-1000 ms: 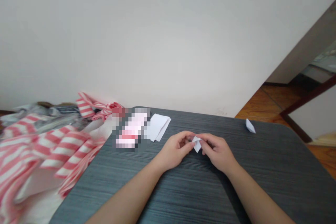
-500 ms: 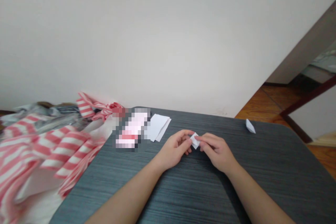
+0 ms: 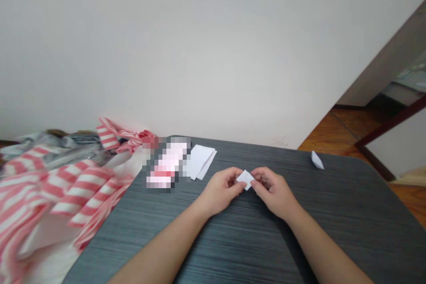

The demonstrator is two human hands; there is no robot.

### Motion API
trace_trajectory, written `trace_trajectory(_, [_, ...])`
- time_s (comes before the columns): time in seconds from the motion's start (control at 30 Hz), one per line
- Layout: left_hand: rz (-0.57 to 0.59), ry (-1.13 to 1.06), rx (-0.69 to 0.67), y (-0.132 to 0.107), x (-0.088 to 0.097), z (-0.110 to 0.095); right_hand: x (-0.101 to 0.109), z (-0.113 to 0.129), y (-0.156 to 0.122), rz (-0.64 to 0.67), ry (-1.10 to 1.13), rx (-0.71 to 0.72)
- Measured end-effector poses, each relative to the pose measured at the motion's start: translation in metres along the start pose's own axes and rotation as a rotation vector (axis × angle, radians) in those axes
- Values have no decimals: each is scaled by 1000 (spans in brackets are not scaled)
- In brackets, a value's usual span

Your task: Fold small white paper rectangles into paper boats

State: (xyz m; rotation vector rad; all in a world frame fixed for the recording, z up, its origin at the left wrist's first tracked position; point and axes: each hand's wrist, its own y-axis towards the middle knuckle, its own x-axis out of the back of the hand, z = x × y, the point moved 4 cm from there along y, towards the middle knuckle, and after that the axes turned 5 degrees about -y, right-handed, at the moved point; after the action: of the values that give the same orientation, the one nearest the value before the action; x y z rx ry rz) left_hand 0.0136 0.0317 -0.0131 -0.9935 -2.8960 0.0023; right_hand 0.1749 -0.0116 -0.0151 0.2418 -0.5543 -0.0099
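Observation:
Both my hands meet over the middle of the dark grey table [image 3: 233, 248]. Between them is a small folded piece of white paper [image 3: 245, 179]. My left hand [image 3: 221, 191] pinches its left side with thumb and fingertips. My right hand [image 3: 271, 190] pinches its right side, fingers curled. The paper is held just above the tabletop, a flat face turned up toward me.
A small stack of white paper sheets [image 3: 200, 160] lies at the table's far left. A blurred pink and white object [image 3: 166, 163] lies beside it. One small folded paper piece [image 3: 317, 159] sits near the far right edge. Red and white striped cloth [image 3: 56, 195] is heaped left of the table.
The folded paper has been turned between my fingers, from a pointed shape hanging down to a flatter face up. Both hands stay in about the same place.

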Motion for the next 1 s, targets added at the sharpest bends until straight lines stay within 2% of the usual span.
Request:
trace_trajectory(0.2, [-7, 15, -19, 0, 0, 0, 4, 11, 3, 1, -165, 43])
trace_trajectory(0.43, [21, 127, -19, -2, 0, 2, 3, 10, 0, 7, -118, 11])
trace_trajectory(0.83, [77, 342, -102, -3, -4, -4, 5, 26, 3, -11, -60, 206])
trace_trajectory(1.0, [90, 362, -94, -2, -4, -3, 6, 26, 4, -17, -24, 209])
